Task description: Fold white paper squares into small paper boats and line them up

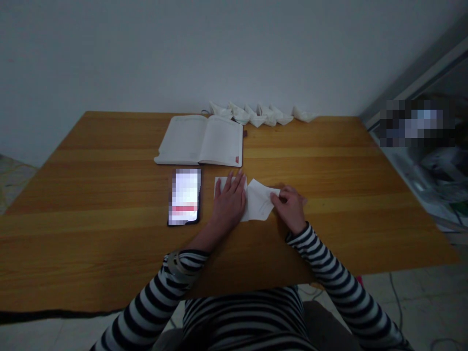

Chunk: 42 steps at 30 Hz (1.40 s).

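Note:
A white sheet of paper [260,201] lies on the wooden table in front of me, its right part raised and bent. Flat on the paper's left part rests my left hand [231,195], fingers stretched out and slightly apart. My right hand [290,207] pinches the paper's right corner between thumb and fingers. Just left of my left hand is a phone [185,195] with a lit, blurred screen. Beyond the paper, an open notebook [183,139] with blank-looking pages lies on the table.
Several folded white paper boats [252,115] stand in a row along the table's back edge, against the wall [234,53]. The wooden table [340,195] ends near my body. At the right, past its edge, is a blurred area beside a frame.

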Tool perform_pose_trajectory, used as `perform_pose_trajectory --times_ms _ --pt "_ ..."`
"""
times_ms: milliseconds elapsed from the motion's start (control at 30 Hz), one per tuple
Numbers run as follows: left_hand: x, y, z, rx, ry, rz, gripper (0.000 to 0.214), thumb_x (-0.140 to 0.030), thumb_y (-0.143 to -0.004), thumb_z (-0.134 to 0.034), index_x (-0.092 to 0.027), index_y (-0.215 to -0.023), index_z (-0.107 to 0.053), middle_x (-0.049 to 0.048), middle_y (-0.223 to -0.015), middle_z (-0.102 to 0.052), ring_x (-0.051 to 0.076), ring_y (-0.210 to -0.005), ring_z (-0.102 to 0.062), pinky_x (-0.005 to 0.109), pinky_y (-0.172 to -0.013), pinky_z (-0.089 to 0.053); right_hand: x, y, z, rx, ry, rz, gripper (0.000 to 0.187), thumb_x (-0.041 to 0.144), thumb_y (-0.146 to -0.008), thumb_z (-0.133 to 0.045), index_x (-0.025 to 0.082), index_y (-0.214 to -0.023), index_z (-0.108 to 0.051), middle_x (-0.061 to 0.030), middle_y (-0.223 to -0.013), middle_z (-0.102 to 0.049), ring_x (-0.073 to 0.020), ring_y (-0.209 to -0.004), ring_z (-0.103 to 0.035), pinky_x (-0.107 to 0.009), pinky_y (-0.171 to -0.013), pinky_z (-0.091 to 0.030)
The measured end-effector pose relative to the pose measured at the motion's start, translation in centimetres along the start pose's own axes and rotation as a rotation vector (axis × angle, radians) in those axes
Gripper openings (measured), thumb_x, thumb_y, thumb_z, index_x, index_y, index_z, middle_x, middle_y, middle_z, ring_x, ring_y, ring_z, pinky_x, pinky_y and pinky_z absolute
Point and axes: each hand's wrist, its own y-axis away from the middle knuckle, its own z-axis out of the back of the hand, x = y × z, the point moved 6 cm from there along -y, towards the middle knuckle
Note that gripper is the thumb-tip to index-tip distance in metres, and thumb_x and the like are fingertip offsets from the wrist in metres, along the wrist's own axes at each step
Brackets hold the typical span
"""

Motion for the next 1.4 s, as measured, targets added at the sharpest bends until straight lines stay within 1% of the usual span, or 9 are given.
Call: perform_pose_trajectory --times_ms 200,400,567,667,800,900,1100,1300,1400 --pt "-0.3 -0.2 0.1 0.04 -0.019 0.039 0.054 -0.03 -0.103 -0.018 -0.018 -0.155 -0.028 0.0035 -0.164 -0.022 0.025 -0.153 -0.013 0.054 -0.122 -0.012 0.4 0.8 -0.1 0.025 -0.049 -0.021 0.045 0.054 -0.085 -0.054 0.019 -0.061 -0.069 -0.0041 -0.078 -0.061 -0.0241 -0.084 -0.056 -0.041 -0.083 -0.029" --pt "-0.4 -0.5 0.2 0.04 -0.013 0.087 0.054 -0.03 -0.103 -0.015 -0.018 -0.154 -0.029 0.0035 -0.164 -0.023 0.026 -0.152 -0.015 0.057 -0.121 -0.012 0.6 1.2 -0.3 0.038 -0.141 -0.027 0.037 0.045 -0.082 -0.057 0.019 -0.058 -0.067 -0.0036 -0.078 -0.06 -0.0246 -0.084 -0.058 -0.042 -0.085 -0.031" --pt "-0.4 -0.5 0.0 0.025 -0.011 0.1 0.054 -0.029 -0.102 -0.018 -0.018 -0.154 -0.03 0.004 -0.164 -0.022 0.025 -0.152 -0.014 0.058 -0.121 -0.008 -0.1 1.4 0.2 0.019 -0.129 -0.024 0.035 0.041 -0.082 -0.056 0.019 -0.057 -0.065 -0.0042 -0.079 -0.059 -0.0244 -0.086 -0.057 -0.039 -0.081 -0.033" --pt "-0.4 -0.6 -0.1 0.018 -0.017 0.111 0.054 -0.027 -0.102 -0.021 -0.017 -0.154 -0.029 0.0055 -0.164 -0.019 0.026 -0.152 -0.014 0.062 -0.12 -0.007 -0.3 1.6 0.5 -0.001 -0.088 -0.021 0.036 0.042 -0.083 -0.056 0.019 -0.056 -0.063 -0.0035 -0.076 -0.058 -0.0233 -0.083 -0.056 -0.039 -0.08 -0.032" --pt "-0.3 -0.9 -0.4 0.029 -0.023 0.147 0.054 -0.026 -0.102 -0.021 -0.016 -0.154 -0.029 0.0078 -0.165 -0.017 0.03 -0.152 -0.013 0.069 -0.116 -0.009 0.1 1.7 0.5 -0.027 -0.015 -0.031 0.044 0.051 -0.083 -0.059 0.019 -0.053 -0.061 -0.0035 -0.075 -0.059 -0.0237 -0.083 -0.056 -0.04 -0.081 -0.031" --pt "-0.4 -1.2 -0.7 0.032 -0.034 0.156 0.054 -0.025 -0.102 -0.023 -0.016 -0.155 -0.027 0.0084 -0.164 -0.018 0.031 -0.152 -0.011 0.071 -0.115 -0.007 0.5 1.4 -0.1 0.003 -0.008 -0.07 0.045 0.058 -0.081 -0.061 0.019 -0.058 -0.066 -0.0038 -0.077 -0.061 -0.0254 -0.087 -0.057 -0.042 -0.083 -0.031" --pt "-0.2 -1.4 -1.2 0.051 -0.033 0.174 0.054 -0.027 -0.102 -0.024 -0.017 -0.155 -0.026 0.0089 -0.164 -0.019 0.029 -0.153 -0.01 0.07 -0.116 -0.005 1.0 1.0 -1.0 0.059 -0.175 -0.08 0.026 0.042 -0.079 -0.063 0.019 -0.074 -0.076 -0.006 -0.087 -0.066 -0.0264 -0.092 -0.06 -0.042 -0.088 -0.034" --pt "-0.4 -1.3 -0.8 0.017 -0.043 0.187 0.055 -0.026 -0.101 -0.021 -0.013 -0.155 -0.025 0.0132 -0.166 -0.008 0.028 -0.153 -0.009 0.068 -0.116 -0.006 0.0 1.9 0.1 0.038 -0.119 -0.051 0.028 0.042 -0.08 -0.06 0.019 -0.071 -0.075 -0.0068 -0.087 -0.064 -0.0282 -0.092 -0.059 -0.045 -0.089 -0.033" --pt "-0.5 -1.2 -0.6 0.036 -0.042 0.191 0.056 -0.026 -0.1 -0.023 -0.012 -0.155 -0.025 0.016 -0.165 -0.006 0.028 -0.153 -0.009 0.067 -0.116 -0.006 -0.6 2.5 0.7 0.031 -0.071 -0.035 0.032 0.044 -0.081 -0.059 0.019 -0.066 -0.073 -0.0062 -0.084 -0.062 -0.0278 -0.09 -0.057 -0.045 -0.087 -0.033"
